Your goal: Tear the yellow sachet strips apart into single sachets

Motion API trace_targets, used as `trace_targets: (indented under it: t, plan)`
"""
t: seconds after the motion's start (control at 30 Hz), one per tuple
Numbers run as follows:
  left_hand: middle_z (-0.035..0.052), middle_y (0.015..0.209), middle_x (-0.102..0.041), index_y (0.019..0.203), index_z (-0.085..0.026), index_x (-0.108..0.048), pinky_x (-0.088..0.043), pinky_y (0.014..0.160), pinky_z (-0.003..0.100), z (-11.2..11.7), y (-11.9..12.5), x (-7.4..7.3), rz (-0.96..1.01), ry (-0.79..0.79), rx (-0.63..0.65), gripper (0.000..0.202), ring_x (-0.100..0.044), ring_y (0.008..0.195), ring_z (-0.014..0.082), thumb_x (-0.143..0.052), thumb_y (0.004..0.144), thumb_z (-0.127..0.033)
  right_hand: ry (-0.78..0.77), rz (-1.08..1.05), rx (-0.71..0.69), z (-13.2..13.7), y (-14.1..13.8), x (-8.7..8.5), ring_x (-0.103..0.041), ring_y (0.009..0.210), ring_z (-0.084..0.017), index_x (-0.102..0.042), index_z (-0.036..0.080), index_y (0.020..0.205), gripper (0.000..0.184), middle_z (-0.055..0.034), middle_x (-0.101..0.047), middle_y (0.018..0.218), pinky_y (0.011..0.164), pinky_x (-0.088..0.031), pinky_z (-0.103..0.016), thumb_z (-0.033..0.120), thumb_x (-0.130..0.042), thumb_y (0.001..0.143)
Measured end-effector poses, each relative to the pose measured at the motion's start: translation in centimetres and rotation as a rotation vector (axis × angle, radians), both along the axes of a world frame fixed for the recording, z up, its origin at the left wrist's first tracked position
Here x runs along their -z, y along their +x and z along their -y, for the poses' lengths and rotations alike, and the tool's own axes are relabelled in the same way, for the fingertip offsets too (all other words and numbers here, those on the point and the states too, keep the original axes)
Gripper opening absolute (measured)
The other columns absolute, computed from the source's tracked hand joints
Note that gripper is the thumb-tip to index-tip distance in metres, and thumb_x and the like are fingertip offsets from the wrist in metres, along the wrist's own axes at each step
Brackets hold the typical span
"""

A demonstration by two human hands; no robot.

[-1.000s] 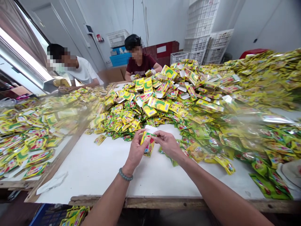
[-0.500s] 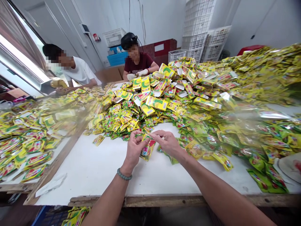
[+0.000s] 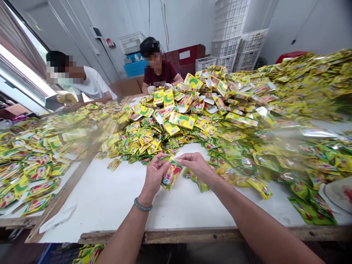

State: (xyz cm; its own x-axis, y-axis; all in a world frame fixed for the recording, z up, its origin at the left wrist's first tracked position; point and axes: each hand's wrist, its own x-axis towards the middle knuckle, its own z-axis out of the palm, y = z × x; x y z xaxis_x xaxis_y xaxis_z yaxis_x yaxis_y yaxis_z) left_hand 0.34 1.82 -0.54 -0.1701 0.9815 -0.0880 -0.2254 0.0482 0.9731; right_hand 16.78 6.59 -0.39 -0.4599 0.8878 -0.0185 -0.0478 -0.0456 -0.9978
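Observation:
Over the white tabletop, my left hand point(image 3: 157, 171), a bead bracelet at its wrist, pinches a yellow and green printed packet point(image 3: 172, 175) along its left side and top. The packet is tilted, its red fruit print and colourful lettering facing me. My right hand point(image 3: 194, 163) is closed at the packet's upper edge, thumb and fingers pressed together there. Both hands meet close to the top corner, where fingers cover part of it. Just beyond them rises a heap of small green sachets point(image 3: 140, 143), with yellow cartons point(image 3: 182, 120) lying on top.
Two people sit across the table, one in a white shirt point(image 3: 95, 82), one in a dark red shirt point(image 3: 162, 73). More packets point(image 3: 41, 170) lie left of a wooden strip point(image 3: 74, 183). A white round container point(image 3: 337, 196) stands at right. White crates point(image 3: 227, 47) are stacked behind.
The packet has turned slightly, so more of its lettering shows between my hands. My left thumb has shifted a little toward the top edge. The view has moved slightly.

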Motion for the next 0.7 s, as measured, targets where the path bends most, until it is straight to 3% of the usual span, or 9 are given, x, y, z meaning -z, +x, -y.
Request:
trace_targets:
  t: [0.07, 0.17, 0.27, 0.37, 0.53, 0.63, 0.7]
  plan:
    - [-0.0023, 0.067, -0.067, 0.101, -0.02, -0.057, -0.05, 0.057, 0.025, 0.0, -0.1, -0.1, 0.031, 0.004, -0.023, 0.047, -0.063, 0.056, 0.0136, -0.081, 0.065, -0.038, 0.059, 0.034, -0.002, 0.5, -0.1, -0.3, -0.065, 0.079, -0.02, -0.078, 0.02, 0.087, 0.028, -0.0029, -0.075, 0.084, 0.073, -0.049, -0.032, 0.043, -0.063, 0.08]
    - [-0.0033, 0.064, -0.065, 0.1, -0.02, -0.058, -0.048, 0.056, 0.024, 0.0, -0.2, -0.2, 0.045, 0.015, -0.038, 0.045, -0.061, 0.055, 0.013, -0.08, 0.066, -0.039, 0.28, 0.144, 0.109, 1.3, -0.5, -0.5, -0.065, 0.086, -0.022, -0.077, 0.024, 0.09, 0.023, -0.0035, -0.075, 0.091, 0.079, -0.049, -0.035, 0.038, -0.06, 0.083]
    - [-0.0038, 0.06, -0.062, 0.096, -0.019, -0.063, -0.044, 0.054, 0.023, 0.2, -0.3, -0.2, -0.012, 0.037, -0.048, 0.039, -0.056, 0.052, 0.0115, -0.079, 0.067, -0.041, 0.517, 0.205, 0.158, 1.9, -1.1, -0.4, -0.064, 0.086, -0.022, -0.076, 0.027, 0.091, 0.018, -0.0034, -0.074, 0.088, 0.081, -0.048, -0.037, 0.031, -0.06, 0.084]
    - [-0.0027, 0.061, -0.061, 0.09, -0.019, -0.067, -0.042, 0.054, 0.023, 0.2, -0.3, 0.3, -0.067, 0.07, -0.045, 0.032, -0.053, 0.054, 0.0112, -0.077, 0.069, -0.042, 0.656, 0.229, 0.185, 1.9, -1.4, -0.1, -0.063, 0.084, -0.023, -0.074, 0.026, 0.088, 0.015, -0.0039, -0.074, 0.086, 0.079, -0.049, -0.038, 0.03, -0.06, 0.085]
    - [-0.0001, 0.067, -0.062, 0.092, -0.019, -0.068, -0.044, 0.059, 0.024, -0.2, 0.4, 0.8, -0.108, 0.099, -0.05, 0.03, -0.055, 0.059, 0.0132, -0.071, 0.075, -0.043, 0.628, 0.25, 0.198, 1.8, -1.7, 0.2, -0.064, 0.08, -0.021, -0.072, 0.024, 0.085, 0.016, -0.0045, -0.073, 0.087, 0.072, -0.05, -0.035, 0.031, -0.057, 0.086]
    - [0.0012, 0.066, -0.064, 0.094, -0.018, -0.069, -0.044, 0.057, 0.025, 0.7, -0.9, -1.3, -0.315, 0.077, -0.019, 0.033, -0.056, 0.059, 0.0149, -0.065, 0.076, -0.046, 0.542, 0.28, 0.099, 2.6, -2.1, 0.3, -0.065, 0.083, -0.02, -0.073, 0.025, 0.096, 0.022, -0.0047, -0.074, 0.094, 0.069, -0.051, -0.032, 0.033, -0.054, 0.088]
    - [0.0026, 0.068, -0.067, 0.097, -0.018, -0.071, -0.044, 0.058, 0.025, 3.0, -3.9, -3.7, -0.612, 0.02, 0.059, 0.035, -0.058, 0.061, 0.0169, -0.061, 0.078, -0.046, 0.506, 0.318, 0.021, 3.2, -2.3, 0.4, -0.065, 0.084, -0.019, -0.071, 0.025, 0.107, 0.027, -0.0046, -0.074, 0.097, 0.069, -0.051, -0.031, 0.036, -0.054, 0.088]
